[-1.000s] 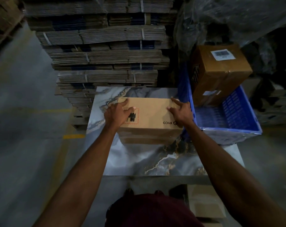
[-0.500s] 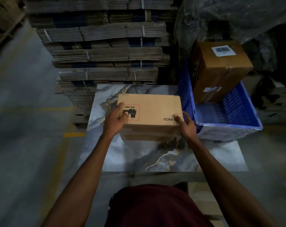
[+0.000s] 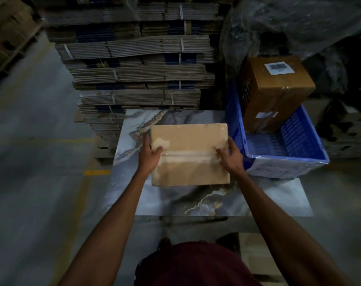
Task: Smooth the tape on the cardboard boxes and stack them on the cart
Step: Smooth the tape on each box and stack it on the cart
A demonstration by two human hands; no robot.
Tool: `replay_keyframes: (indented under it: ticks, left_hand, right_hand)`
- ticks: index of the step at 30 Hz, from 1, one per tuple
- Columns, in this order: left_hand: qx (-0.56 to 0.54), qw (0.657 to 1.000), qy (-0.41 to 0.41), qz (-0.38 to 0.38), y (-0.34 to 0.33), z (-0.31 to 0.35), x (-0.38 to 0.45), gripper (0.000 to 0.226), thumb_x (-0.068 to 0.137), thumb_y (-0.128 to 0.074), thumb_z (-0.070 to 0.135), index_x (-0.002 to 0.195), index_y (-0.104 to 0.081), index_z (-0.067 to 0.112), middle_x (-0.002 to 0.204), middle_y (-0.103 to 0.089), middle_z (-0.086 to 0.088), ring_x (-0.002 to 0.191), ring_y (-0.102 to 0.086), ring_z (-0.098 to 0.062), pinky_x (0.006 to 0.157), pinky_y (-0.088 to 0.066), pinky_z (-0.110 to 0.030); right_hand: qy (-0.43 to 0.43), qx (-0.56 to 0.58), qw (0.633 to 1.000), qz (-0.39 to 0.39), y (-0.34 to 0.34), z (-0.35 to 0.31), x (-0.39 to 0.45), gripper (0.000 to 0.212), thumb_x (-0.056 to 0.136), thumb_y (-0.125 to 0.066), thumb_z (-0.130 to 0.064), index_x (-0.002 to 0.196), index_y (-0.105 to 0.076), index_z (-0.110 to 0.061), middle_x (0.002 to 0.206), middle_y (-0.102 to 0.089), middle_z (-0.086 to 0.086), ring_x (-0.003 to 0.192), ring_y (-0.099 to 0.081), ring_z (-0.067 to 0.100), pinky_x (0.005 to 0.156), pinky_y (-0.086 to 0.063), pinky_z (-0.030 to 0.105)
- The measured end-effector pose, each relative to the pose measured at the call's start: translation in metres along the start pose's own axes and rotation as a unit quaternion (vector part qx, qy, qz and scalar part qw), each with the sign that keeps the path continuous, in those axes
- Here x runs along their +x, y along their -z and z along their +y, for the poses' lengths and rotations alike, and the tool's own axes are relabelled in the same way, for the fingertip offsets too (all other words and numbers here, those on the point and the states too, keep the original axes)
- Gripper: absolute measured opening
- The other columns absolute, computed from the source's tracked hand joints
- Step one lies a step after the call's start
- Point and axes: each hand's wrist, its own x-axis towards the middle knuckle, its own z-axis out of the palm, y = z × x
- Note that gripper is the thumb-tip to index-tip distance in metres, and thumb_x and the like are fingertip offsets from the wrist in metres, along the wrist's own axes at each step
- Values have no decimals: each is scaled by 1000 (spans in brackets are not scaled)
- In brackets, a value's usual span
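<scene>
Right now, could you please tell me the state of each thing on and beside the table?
Light cardboard box: taped seam facing up, tilted, gripped at both sides.
Tape: running across the box's top face.
Left hand: grips the box's left edge.
Right hand: grips the right edge.
Blue crate: open-topped.
Brown carton: sealed, labelled, leaning in the crate.

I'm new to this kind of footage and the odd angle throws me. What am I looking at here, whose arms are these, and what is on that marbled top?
There is no machine here: a person wears a wide-angle camera on the head, looking down at their own arms. The single view shows the left hand and the right hand gripping opposite sides of a cardboard box, thumbs on top. A strip of clear tape runs across its top face. The box sits on a marble-patterned table. Beside it stands a blue crate holding a second, larger box. Behind are bundles of flattened cardboard.
</scene>
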Motion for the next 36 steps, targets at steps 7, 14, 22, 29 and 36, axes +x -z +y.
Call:
replay_keyframes:
  ticks: [7,14,22,29,36]
  left_hand:
    - [127,992,14,-18,-26,-36,-10,81,97,-62,35,161,-13,23,148,-48,-16,131,-49,-38,101,-42,-42]
    - [209,971,31,-110,-15,-52,2,82,89,-63,52,155,-13,50,156,-36,-16,139,-40,-40,111,-40,-48]
    - [410,906,-63,-84,-30,-13,2,63,96,-51,50,155,-30,38,165,-7,-14,147,-18,-42,115,-30,-55]
    - [522,845,-114,-22,-49,1,-3,57,92,-52,55,142,-45,27,153,-34,-16,142,-25,-43,111,-21,-66]
    - [477,855,-186,-83,-58,-13,19,60,97,-49,49,154,-31,40,165,-20,-5,149,-24,-28,116,-28,-51]
  right_hand:
    - [-6,-76,997,-34,-9,18,-4,85,97,-65,-39,162,-11,-29,157,-37,13,137,-45,38,110,-41,60]
    - [-11,-129,989,-67,-6,32,-3,83,99,-62,-44,163,-14,-21,157,-38,15,138,-43,37,112,-40,49]
    - [43,-217,975,-30,-23,18,-2,66,99,-60,-42,156,-31,-29,159,-21,4,140,-37,37,114,-39,55]
    - [95,-355,929,40,-24,19,1,51,95,-62,-50,138,-53,-24,152,-34,9,136,-37,36,107,-42,55]
    - [168,-344,922,-57,-34,14,12,51,101,-53,-47,148,-49,-29,159,-38,2,148,-29,28,118,-30,55]
